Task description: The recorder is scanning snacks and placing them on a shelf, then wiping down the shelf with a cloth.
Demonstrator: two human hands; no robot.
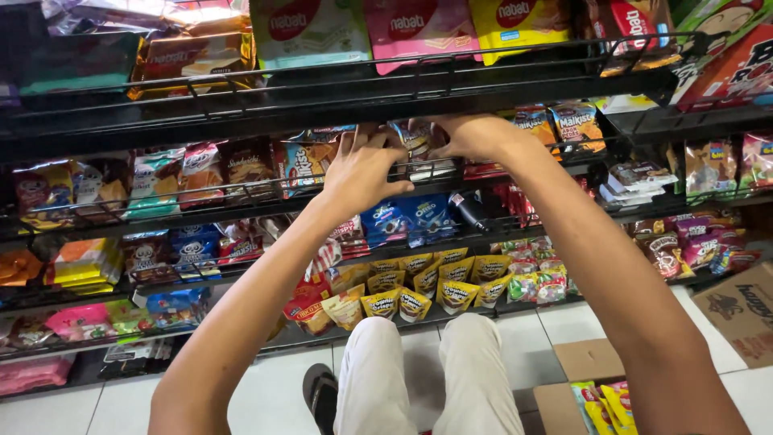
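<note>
foil snack packet (415, 138) stands on the black wire shelf (241, 193), light, crinkly, slippery; best pinched at its edges. left hand (360, 171) rests spread beside it; right hand (475, 135) grasps it.

Both bare arms stretch up and far ahead. The left hand (360, 171) is spread flat, fingers pointing up, thumb sticking out to the right. The right hand (471, 135) bends at the wrist, its fingers curled and partly hidden.
</note>
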